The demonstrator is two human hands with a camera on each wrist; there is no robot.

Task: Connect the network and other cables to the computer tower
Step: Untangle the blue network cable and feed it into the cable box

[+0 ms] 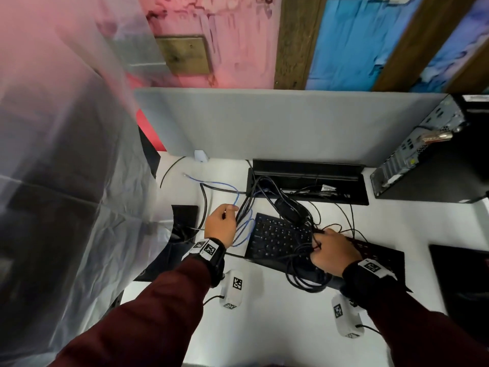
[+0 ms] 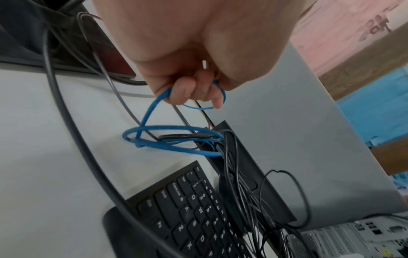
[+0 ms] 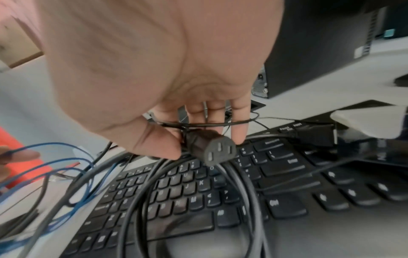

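My left hand (image 1: 221, 224) (image 2: 194, 90) grips a loop of the thin blue network cable (image 1: 243, 229) (image 2: 152, 111), whose coils lie on the white desk left of the keyboard; its loose clear plug (image 1: 185, 175) lies farther back. My right hand (image 1: 334, 250) (image 3: 198, 137) pinches the black three-slot power plug (image 3: 217, 150) between thumb and fingers, above the black keyboard (image 1: 277, 238) (image 3: 198, 200). A tangle of black cables (image 1: 299, 215) drapes over the keyboard. The black computer tower (image 1: 434, 154) stands at the far right, its rear ports facing me.
An open black cable tray (image 1: 307, 181) is set into the desk (image 1: 264, 327) behind the keyboard. A grey divider panel (image 1: 277, 123) runs along the back. A clear plastic sheet (image 1: 66, 168) hangs at the left, and a dark flat thing (image 1: 460, 282) lies at the right edge.
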